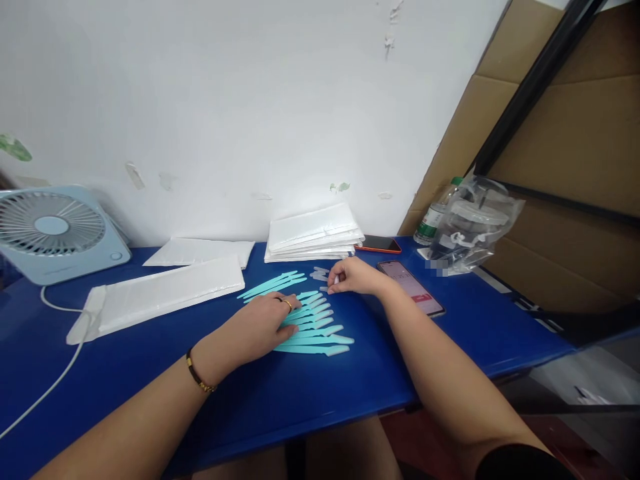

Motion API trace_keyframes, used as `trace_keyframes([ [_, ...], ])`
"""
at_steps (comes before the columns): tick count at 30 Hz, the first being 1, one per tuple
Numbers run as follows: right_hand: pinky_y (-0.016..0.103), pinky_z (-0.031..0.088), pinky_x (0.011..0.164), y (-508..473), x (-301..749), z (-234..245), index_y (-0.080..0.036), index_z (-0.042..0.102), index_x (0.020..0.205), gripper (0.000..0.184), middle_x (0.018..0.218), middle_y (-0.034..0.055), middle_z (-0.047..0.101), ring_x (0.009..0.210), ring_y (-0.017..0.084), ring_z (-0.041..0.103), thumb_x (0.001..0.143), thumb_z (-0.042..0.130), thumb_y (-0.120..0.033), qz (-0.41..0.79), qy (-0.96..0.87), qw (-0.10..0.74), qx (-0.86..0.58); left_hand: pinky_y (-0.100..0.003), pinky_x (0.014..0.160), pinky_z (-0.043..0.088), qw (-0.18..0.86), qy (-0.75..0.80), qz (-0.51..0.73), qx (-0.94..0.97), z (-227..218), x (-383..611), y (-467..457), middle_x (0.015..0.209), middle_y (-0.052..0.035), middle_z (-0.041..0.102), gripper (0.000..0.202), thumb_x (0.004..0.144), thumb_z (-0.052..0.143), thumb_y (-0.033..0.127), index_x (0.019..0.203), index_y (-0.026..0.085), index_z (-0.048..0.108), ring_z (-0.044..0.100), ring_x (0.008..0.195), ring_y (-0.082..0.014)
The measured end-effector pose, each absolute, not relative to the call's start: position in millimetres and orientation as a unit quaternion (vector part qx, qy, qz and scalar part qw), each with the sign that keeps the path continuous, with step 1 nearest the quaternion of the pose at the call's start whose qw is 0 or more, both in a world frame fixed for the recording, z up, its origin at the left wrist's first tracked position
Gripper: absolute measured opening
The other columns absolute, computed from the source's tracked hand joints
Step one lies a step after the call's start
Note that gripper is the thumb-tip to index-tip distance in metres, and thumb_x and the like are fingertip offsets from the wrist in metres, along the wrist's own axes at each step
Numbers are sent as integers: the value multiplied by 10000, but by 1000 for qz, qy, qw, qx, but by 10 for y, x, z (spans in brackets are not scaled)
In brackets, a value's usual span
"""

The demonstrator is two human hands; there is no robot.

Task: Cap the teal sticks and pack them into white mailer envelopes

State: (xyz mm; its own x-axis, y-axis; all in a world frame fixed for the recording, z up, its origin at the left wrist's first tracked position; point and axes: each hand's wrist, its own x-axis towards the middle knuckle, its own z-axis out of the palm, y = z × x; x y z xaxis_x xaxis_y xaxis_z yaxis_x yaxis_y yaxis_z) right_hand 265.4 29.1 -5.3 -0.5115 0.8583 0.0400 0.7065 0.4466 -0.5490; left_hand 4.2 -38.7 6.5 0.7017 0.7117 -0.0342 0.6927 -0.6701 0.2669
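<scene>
Several slim turquoise sticks with pale caps [320, 330] lie fanned out in a row on the blue table [310, 387]. My left hand [263, 323] rests flat on their left ends, fingers stretched out. My right hand [353, 275] is at the far end of the row, fingers pinched on a small clear cap [334, 283]. A few loose clear caps [319, 273] lie just left of that hand. Two more turquoise sticks [273, 283] lie apart, behind the row.
White padded envelopes lie at the left [165, 293], behind them [200, 251], and in a stack by the wall [315, 233]. A small fan [53, 230] with a white cable stands far left. Two phones [413, 287] [381, 244], a bagged item [473, 227] and a bottle [434, 217] are on the right.
</scene>
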Motion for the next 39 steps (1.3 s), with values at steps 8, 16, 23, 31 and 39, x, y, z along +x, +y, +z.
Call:
trace_keyframes([
  [8, 198, 429, 555, 283, 2548, -115, -158, 731, 820, 182, 663, 13, 667, 601, 114, 586, 673, 703, -263, 306, -834, 185, -420, -331, 936, 393, 155, 369, 45, 915, 40, 39, -380, 1249, -64, 537, 410, 850, 472, 405, 1217, 222, 479, 450, 1184, -231],
  [16, 203, 426, 541, 218, 2436, -93, -163, 730, 818, 179, 662, 10, 657, 586, 112, 579, 686, 703, -281, 311, -845, 175, -398, -316, 948, 379, 177, 364, 44, 913, 21, 32, -367, 1299, -62, 507, 523, 837, 470, 491, 1291, 236, 426, 452, 1198, -222],
  [23, 215, 396, 567, 304, 2526, -132, -158, 709, 818, 162, 724, 30, 650, 609, 114, 560, 687, 703, -252, 134, -834, 252, -471, -391, 1012, 297, 98, 417, 49, 902, 7, -6, -317, 1418, -61, 391, 580, 826, 457, 555, 1319, 259, 390, 310, 1308, -259],
  [31, 202, 381, 569, 353, 2533, -182, -149, 713, 765, 120, 684, 21, 669, 597, 103, 554, 756, 598, -182, 175, -827, 217, -488, -393, 1003, 294, 106, 410, 34, 905, -16, 10, -330, 1342, -70, 476, 624, 818, 423, 608, 1324, 245, 387, 367, 1265, -255],
  [39, 205, 388, 556, 352, 2564, -179, -167, 730, 798, 142, 683, 14, 659, 597, 107, 562, 698, 690, -260, 188, -827, 233, -476, -387, 997, 309, 114, 403, 28, 907, 23, 29, -358, 1357, -71, 463, 639, 807, 426, 627, 1312, 237, 404, 376, 1262, -260],
])
